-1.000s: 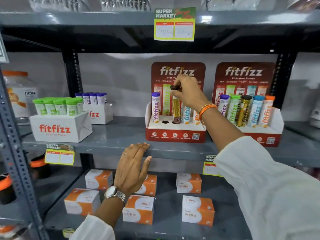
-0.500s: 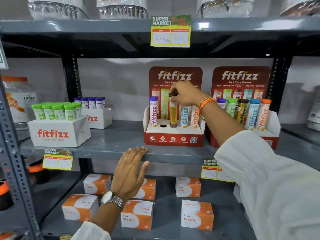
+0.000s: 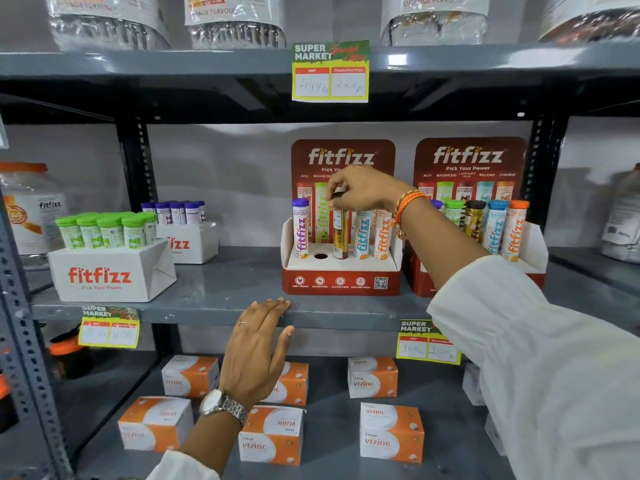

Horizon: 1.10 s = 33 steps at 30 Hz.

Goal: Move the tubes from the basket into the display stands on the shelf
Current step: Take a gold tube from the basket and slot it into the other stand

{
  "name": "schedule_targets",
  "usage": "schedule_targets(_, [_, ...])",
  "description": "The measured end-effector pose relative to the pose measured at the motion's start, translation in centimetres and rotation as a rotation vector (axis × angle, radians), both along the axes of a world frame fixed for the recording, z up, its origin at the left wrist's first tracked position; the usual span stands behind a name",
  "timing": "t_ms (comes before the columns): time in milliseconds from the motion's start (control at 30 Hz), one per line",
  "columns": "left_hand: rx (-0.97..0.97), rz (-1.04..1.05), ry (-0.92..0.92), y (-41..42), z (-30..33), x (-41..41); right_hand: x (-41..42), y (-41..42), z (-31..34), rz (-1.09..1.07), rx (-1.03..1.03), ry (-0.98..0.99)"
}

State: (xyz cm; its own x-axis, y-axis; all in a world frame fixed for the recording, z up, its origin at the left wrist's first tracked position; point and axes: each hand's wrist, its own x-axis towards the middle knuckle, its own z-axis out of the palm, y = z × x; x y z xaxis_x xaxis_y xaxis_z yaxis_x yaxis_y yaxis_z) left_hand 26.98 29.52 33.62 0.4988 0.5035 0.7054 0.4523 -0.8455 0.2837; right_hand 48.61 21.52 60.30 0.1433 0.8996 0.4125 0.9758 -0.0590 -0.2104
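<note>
Two red fitfizz display stands sit on the middle shelf. The left stand (image 3: 341,282) holds a purple-capped tube (image 3: 300,228), a blue tube (image 3: 362,233) and an orange tube (image 3: 382,237); its second hole (image 3: 320,256) is empty. My right hand (image 3: 363,188) pinches the dark cap of a gold tube (image 3: 340,233) that stands upright in the third hole. The right stand (image 3: 535,244) is full of tubes. My left hand (image 3: 258,344) rests flat, fingers on the front edge of the shelf (image 3: 207,311). No basket is in view.
A white fitfizz box (image 3: 110,271) of green-capped tubes and another with purple-capped tubes (image 3: 188,237) stand at the left. Orange Vizine boxes (image 3: 391,431) lie on the lower shelf. Large jars (image 3: 235,26) line the top shelf. Price tags (image 3: 330,72) hang from shelf edges.
The gold tube has gone down into the third hole of the left stand, my right hand following it. My left hand stays on the shelf edge.
</note>
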Motion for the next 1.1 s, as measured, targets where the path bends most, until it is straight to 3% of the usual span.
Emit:
schedule_targets(233, [-0.004, -0.007, 0.005, 0.0, 0.0, -0.1, 0.2, 0.4, 0.1, 0.006, 0.104, -0.016])
schedule_targets(1100, [-0.010, -0.007, 0.023, -0.5, 0.2, -0.3, 0.4, 2.1, -0.5, -0.046, -0.021, -0.089])
